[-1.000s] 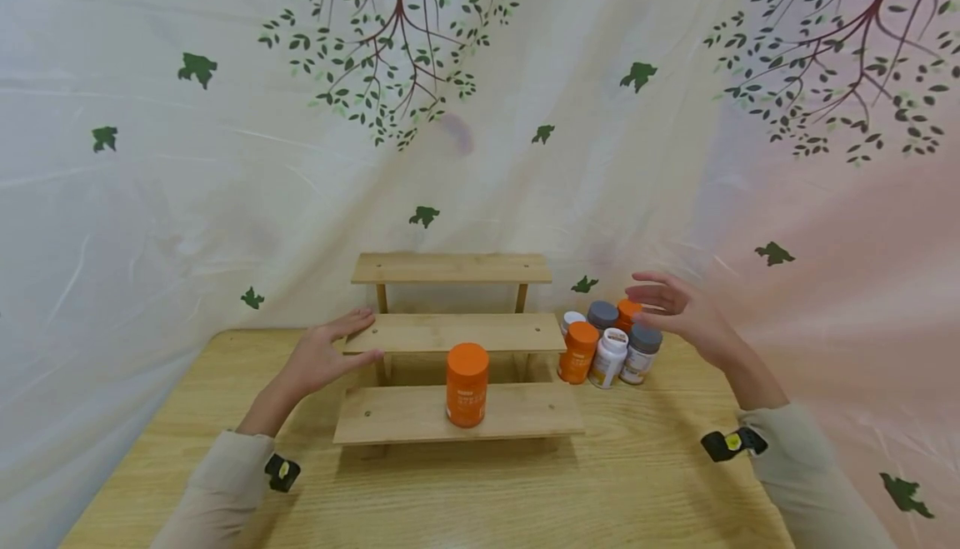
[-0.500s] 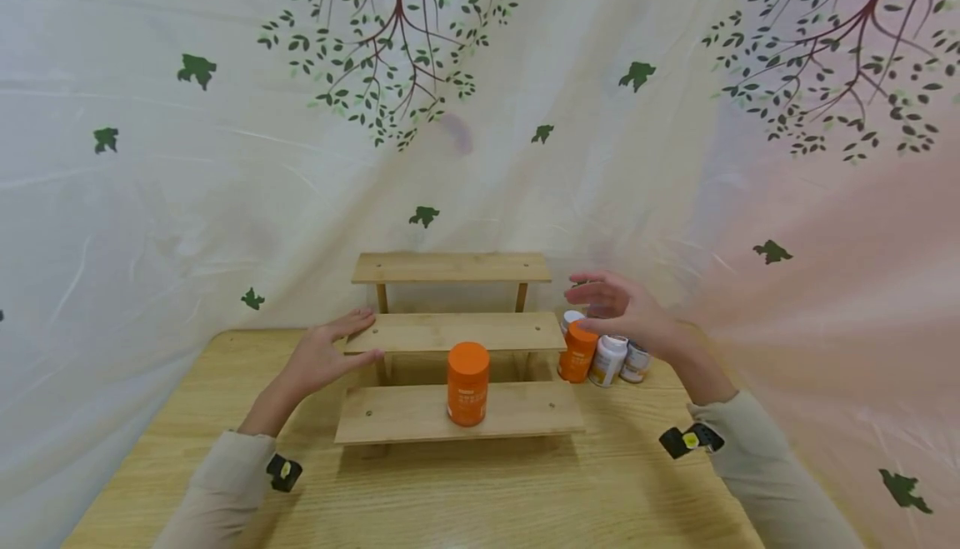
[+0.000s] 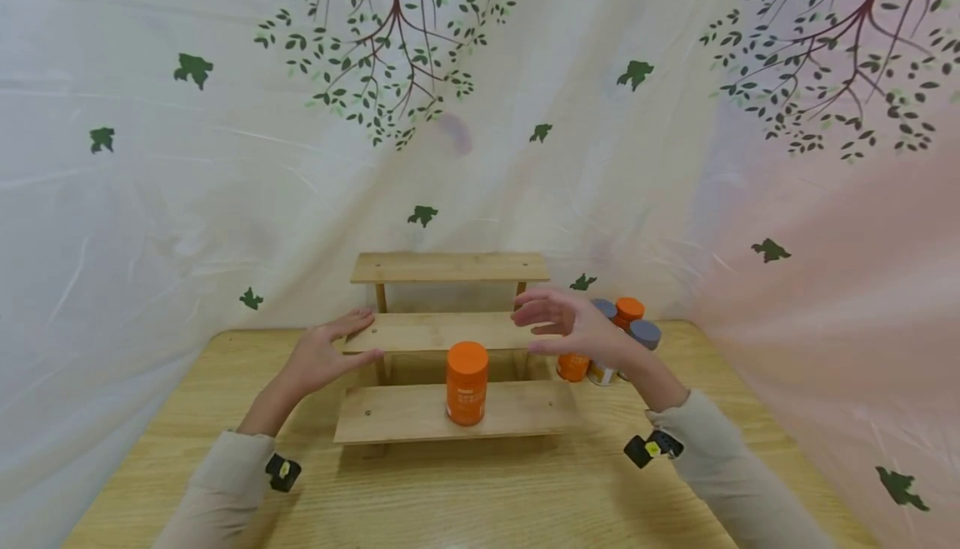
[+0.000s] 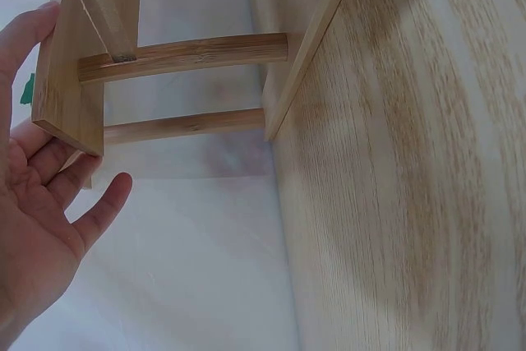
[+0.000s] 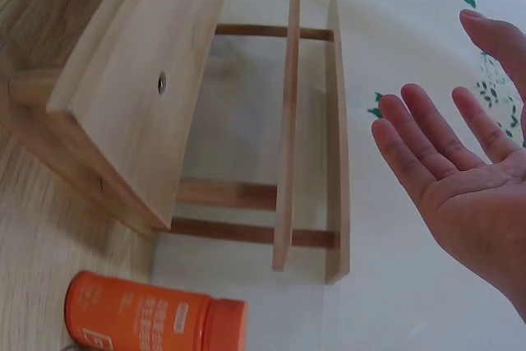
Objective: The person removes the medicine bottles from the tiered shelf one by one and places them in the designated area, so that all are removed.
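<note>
A three-tier wooden display rack [image 3: 420,332] stands on the table, an orange-lidded orange bottle [image 3: 467,384] upright on its lowest shelf. My left hand [image 3: 330,353] holds the left end of the middle shelf; in the left wrist view its fingers [image 4: 62,166] lie along the board's end. Loosely spread and holding nothing, my right hand [image 3: 577,331] hovers at the right end of that shelf, overlapping it in the head view. Seen from the right wrist, the palm [image 5: 485,203] faces the rack with the fingers apart.
Several bottles stand to the right of the rack, partly hidden by my right hand: an orange bottle [image 3: 572,367] in front, an orange lid [image 3: 629,309] and a grey lid [image 3: 645,334] behind. A leaf-printed cloth [image 3: 300,157] hangs behind the wooden table [image 3: 450,499].
My right hand has moved left from above the bottles to the rack's right side, uncovering the rear lids. The left hand and the bottle on the rack have stayed in place.
</note>
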`<state>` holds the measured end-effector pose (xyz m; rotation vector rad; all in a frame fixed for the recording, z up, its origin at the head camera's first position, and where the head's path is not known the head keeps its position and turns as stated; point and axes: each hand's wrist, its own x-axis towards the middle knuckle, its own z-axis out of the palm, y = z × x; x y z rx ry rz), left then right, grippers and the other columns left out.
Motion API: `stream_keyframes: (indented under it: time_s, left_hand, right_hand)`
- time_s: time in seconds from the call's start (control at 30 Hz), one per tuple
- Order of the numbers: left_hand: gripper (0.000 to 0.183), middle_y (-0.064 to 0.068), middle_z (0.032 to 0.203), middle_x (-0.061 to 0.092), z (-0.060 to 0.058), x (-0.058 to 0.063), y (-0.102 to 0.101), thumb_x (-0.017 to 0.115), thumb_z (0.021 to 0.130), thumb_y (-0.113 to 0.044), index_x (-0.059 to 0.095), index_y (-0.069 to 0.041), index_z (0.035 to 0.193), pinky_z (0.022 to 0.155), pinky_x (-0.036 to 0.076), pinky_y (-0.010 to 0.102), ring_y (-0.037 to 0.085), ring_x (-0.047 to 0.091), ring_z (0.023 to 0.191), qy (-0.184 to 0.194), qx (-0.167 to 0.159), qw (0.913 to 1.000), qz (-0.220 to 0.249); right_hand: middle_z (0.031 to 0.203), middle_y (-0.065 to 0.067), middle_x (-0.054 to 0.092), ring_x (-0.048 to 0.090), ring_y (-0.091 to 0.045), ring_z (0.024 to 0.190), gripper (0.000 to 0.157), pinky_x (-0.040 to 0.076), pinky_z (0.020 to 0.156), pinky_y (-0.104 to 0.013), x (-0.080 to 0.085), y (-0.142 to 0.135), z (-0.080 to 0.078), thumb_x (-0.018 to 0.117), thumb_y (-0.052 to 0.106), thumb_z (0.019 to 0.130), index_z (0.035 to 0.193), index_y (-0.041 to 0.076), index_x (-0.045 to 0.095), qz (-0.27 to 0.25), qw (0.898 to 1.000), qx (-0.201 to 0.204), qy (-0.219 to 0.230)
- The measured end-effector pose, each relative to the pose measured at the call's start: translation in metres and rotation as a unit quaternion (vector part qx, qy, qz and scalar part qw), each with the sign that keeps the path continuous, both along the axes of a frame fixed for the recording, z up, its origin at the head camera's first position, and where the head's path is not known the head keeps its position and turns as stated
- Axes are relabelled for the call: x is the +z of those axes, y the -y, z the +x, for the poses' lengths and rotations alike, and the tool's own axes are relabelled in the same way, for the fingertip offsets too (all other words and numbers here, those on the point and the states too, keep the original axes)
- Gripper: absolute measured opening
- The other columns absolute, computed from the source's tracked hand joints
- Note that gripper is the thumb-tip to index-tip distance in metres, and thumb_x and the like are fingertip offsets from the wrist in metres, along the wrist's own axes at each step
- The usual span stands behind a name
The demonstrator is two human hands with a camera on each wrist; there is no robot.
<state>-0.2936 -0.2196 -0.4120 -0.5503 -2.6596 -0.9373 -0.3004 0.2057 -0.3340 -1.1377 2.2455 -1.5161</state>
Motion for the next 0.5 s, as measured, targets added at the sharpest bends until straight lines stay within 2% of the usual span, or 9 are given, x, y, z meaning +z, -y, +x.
stream_keyframes:
  time_s: [0.2,0.37,0.5]
  left_hand:
    - [0.071,0.013,0.155,0.05,-0.001,0.0,0.001,0.08,0.087,-0.041,0.057,-0.007,0.145,0.114,0.039,0.061,0.038,0.046,0.144,0.005,-0.002,1.0,0.002]
    - [0.071,0.013,0.154,0.052,-0.002,-0.001,0.001,0.081,0.086,-0.041,0.058,-0.007,0.144,0.114,0.04,0.06,0.037,0.048,0.143,-0.001,-0.002,1.0,0.002]
    - [0.071,0.013,0.153,0.052,-0.002,-0.001,0.001,0.082,0.086,-0.042,0.059,-0.007,0.144,0.113,0.041,0.06,0.037,0.048,0.143,-0.003,-0.001,1.0,0.002]
  right_hand:
    - [0.14,-0.032,0.056,0.054,-0.05,0.131,0.059,0.047,0.11,-0.056,-0.003,0.016,0.004,0.077,0.007,0.091,0.144,0.01,0.052,-0.001,1.0,0.024,0.017]
    - [0.14,-0.029,0.058,0.056,-0.045,0.13,0.062,0.047,0.109,-0.057,-0.008,0.028,0.005,0.079,0.007,0.089,0.144,0.007,0.051,0.001,0.999,0.032,0.041]
    - [0.138,-0.025,0.061,0.06,-0.04,0.128,0.066,0.049,0.107,-0.059,-0.013,0.036,0.005,0.08,0.006,0.087,0.145,0.0,0.049,0.003,0.998,0.041,0.038]
